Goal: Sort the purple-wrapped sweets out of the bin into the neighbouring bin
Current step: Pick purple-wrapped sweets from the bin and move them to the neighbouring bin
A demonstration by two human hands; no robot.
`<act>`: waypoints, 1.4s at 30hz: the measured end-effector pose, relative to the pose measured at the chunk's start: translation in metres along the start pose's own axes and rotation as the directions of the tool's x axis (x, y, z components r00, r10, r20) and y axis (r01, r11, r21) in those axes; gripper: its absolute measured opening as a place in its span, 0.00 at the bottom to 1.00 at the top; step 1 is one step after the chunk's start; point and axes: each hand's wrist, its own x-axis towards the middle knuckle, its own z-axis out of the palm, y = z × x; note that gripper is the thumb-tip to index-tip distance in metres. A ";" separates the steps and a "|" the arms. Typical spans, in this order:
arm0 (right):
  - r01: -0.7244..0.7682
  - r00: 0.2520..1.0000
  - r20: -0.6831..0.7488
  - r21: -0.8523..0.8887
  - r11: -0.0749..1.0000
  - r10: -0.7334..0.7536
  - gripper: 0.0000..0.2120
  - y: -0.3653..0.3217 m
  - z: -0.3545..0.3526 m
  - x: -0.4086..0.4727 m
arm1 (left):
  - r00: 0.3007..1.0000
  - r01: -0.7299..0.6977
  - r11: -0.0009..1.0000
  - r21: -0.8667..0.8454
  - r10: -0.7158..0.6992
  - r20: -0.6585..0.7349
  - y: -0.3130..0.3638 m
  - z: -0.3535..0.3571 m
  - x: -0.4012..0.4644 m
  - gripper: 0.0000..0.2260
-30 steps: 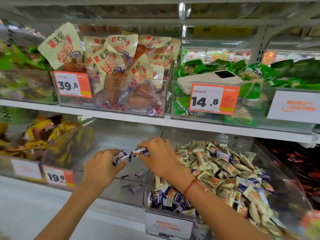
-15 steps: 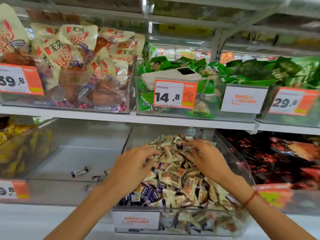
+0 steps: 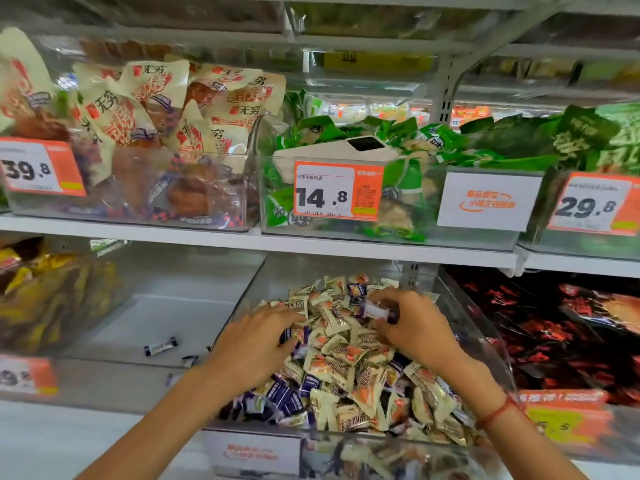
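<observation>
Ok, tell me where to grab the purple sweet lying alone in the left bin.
Pinch the purple sweet across its middle, coming from above with the left hand. It lies flat on the left bin floor, its twisted ends sticking out sideways, with bare floor around it.

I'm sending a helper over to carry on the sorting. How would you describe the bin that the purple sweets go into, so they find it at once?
On the lower shelf, find the heaped bin of cream and purple sweets that both hands are in. The receiving bin is the clear one directly to its left. Unlike the full bins on either side, it holds only a few loose purple-wrapped sweets on its bare floor.
</observation>
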 end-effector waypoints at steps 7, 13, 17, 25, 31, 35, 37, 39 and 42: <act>0.031 0.990 -0.142 0.115 0.993 -0.014 0.11 0.026 -0.033 -0.012 | 0.999 -0.009 0.981 0.191 0.019 -0.048 0.006 0.007 0.018 0.15; 0.136 0.987 0.082 0.022 0.990 -0.138 0.14 0.019 -0.043 -0.032 | 0.904 -0.184 0.983 0.001 0.170 -0.393 0.003 0.010 -0.025 0.12; 0.186 0.962 0.215 -0.050 0.981 -0.171 0.15 0.010 -0.038 -0.048 | 0.923 -0.190 0.979 -0.072 0.153 -0.354 0.014 0.010 -0.042 0.10; 0.225 0.967 0.182 -0.279 0.934 -0.178 0.21 0.015 -0.007 -0.056 | 0.931 -0.154 0.987 0.032 0.156 -0.329 0.021 0.022 -0.038 0.19; 0.223 0.974 0.059 -0.091 0.970 -0.219 0.12 0.014 -0.005 -0.046 | 0.923 -0.107 0.992 -0.073 0.072 -0.379 0.028 0.013 -0.034 0.17; 0.219 0.974 -0.071 0.071 0.973 -0.215 0.12 0.004 -0.009 -0.036 | 0.891 -0.039 0.982 -0.183 -0.049 -0.451 0.023 -0.009 -0.040 0.16; 0.214 0.973 -0.119 0.156 0.964 -0.197 0.12 -0.015 -0.008 -0.030 | 0.870 -0.010 0.976 -0.218 -0.099 -0.483 0.011 -0.019 -0.046 0.13; 0.257 0.965 -0.125 0.245 0.935 -0.232 0.12 -0.041 -0.001 -0.025 | 0.835 0.019 0.970 -0.241 -0.148 -0.531 -0.010 -0.025 -0.051 0.12; 0.373 0.928 -0.114 0.285 0.883 -0.356 0.09 -0.092 0.020 -0.016 | 0.793 0.084 0.959 -0.272 -0.229 -0.565 -0.048 -0.027 -0.060 0.11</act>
